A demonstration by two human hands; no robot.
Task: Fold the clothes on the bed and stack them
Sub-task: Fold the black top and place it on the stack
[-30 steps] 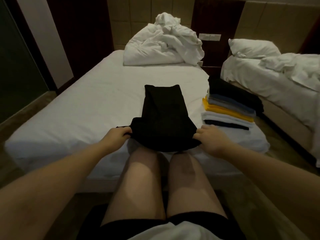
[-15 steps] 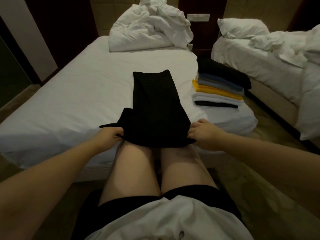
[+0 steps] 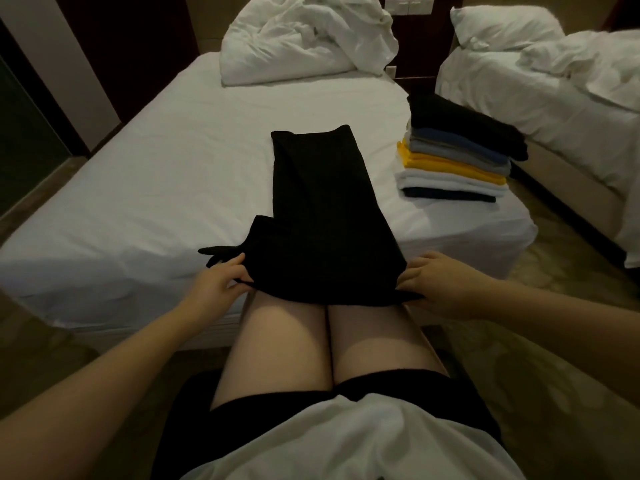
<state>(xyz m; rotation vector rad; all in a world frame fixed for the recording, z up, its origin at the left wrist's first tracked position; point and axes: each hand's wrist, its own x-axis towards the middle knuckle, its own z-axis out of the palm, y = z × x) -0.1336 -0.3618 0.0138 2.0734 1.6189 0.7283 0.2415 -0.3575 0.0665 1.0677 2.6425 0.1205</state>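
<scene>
A long black garment (image 3: 322,216) lies lengthwise on the white bed (image 3: 156,174), its near end hanging over the bed's edge onto my knees. My left hand (image 3: 221,282) pinches the near left corner, where a thin black tie sticks out to the left. At the near right corner my right hand (image 3: 433,282) grips the hem. A stack of folded clothes (image 3: 457,157), black on top, then blue, grey, yellow, white and dark layers, sits on the bed's right side.
A crumpled white duvet (image 3: 304,39) lies at the head of the bed. A second bed (image 3: 554,95) with rumpled white bedding stands to the right, across a narrow floor gap. I sit at the bed's foot, bare knees (image 3: 332,337) against it.
The camera has tilted down and slightly right. Both hands have kept their grip on the garment's near corners, and its near end now lies a little further over my knees.
</scene>
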